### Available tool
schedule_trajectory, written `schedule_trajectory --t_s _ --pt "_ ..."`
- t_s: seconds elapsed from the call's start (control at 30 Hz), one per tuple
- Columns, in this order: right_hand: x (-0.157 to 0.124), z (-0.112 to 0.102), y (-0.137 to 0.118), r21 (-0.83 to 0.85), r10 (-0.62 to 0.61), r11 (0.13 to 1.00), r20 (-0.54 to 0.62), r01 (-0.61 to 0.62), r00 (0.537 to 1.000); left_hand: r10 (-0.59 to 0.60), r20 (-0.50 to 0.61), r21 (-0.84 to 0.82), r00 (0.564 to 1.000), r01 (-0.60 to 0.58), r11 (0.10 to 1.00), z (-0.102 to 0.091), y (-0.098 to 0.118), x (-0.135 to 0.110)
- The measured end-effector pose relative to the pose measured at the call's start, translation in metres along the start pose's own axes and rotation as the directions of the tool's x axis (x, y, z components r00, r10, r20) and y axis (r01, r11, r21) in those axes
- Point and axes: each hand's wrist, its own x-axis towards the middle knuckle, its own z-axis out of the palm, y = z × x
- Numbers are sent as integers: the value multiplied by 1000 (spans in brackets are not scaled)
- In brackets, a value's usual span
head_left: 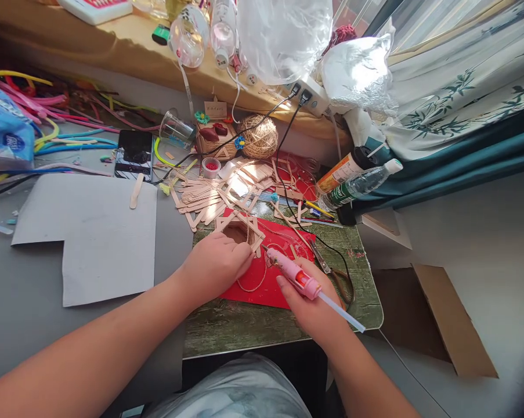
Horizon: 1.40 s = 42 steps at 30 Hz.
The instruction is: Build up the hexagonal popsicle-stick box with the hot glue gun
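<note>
My left hand (220, 264) is closed on the near side of a small house-like frame of popsicle sticks (258, 233), its fingers hiding part of it. A pink hot glue gun (290, 268) is gripped in my right hand (316, 302), with a clear glue stick (342, 313) poking out of its back end. The gun's tip points at the right side of the frame, close to it; whether they touch I cannot tell. Under both lies a red sheet (262, 287), with a loop of thin twine (255, 288) on it.
Loose popsicle sticks (201, 197) are heaped behind the frame. Scissors (320, 258) and a black cord (331, 247) lie right of the sheet. A water bottle (360, 186) leans at the back right. Grey cardboard (109, 244) and a phone (133, 154) are at left.
</note>
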Motion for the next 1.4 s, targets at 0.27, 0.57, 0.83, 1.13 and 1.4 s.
schedule_trajectory --t_s 0.27,0.57,0.83,1.13,1.4 --pt "-8 4 16 207 40 977 38 -47 999 -8 37 -28 999 9 1000 0 -1 0" --pt "-19 2 -2 103 10 994 98 -20 995 -7 15 -34 1000 8 999 0 0 0" --pt "-22 6 -7 77 -25 997 89 18 996 11 -37 -73 999 -13 997 -3 1 -3" --pt "-23 10 -6 70 -8 998 95 1 995 -30 -10 -40 999 30 999 -1 -6 -2" --pt "-22 11 -6 -35 -2 999 83 5 997 -66 -7 -21 998 65 998 1 -8 0"
